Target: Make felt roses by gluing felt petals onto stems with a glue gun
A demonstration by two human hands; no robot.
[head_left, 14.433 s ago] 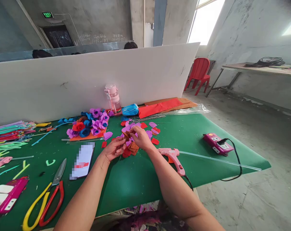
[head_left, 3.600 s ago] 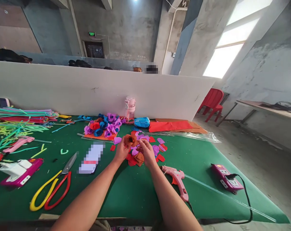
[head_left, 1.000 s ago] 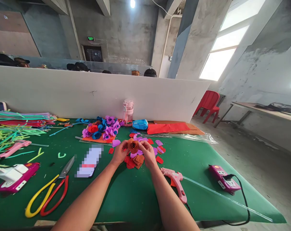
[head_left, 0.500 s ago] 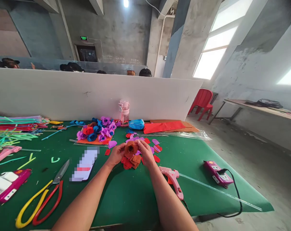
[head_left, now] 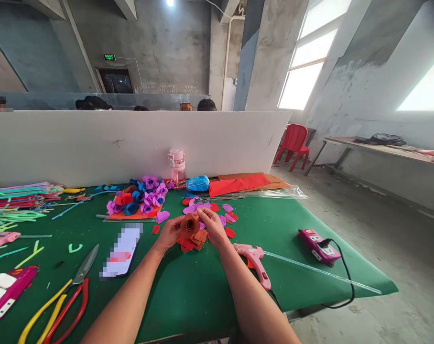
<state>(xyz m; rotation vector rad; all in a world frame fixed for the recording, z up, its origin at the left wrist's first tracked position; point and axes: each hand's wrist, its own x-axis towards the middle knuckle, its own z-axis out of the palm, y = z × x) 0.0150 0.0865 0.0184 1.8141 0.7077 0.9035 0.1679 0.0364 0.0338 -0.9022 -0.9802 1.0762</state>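
A brown felt rose (head_left: 190, 223) is held between both hands above the green table (head_left: 202, 286). My left hand (head_left: 169, 232) grips it from the left and below. Fingers of my right hand (head_left: 210, 225) pinch its right side. Under the hands lies a pile of cut felt petals (head_left: 217, 212) in red, brown and purple. A pink glue gun (head_left: 254, 262) lies just right of my right wrist.
Finished felt roses (head_left: 138, 199) sit on an orange sheet at the back. Scissors (head_left: 64, 301) and a phone (head_left: 119, 252) lie to the left, pipe cleaners (head_left: 16, 200) far left. A pink power strip (head_left: 319, 246) sits right. A white divider (head_left: 131, 143) backs the table.
The view has swung a little to the right and the hands with the rose sit slightly lower. The rose has grown from loose petals into a rolled bloom since the earliest frame.
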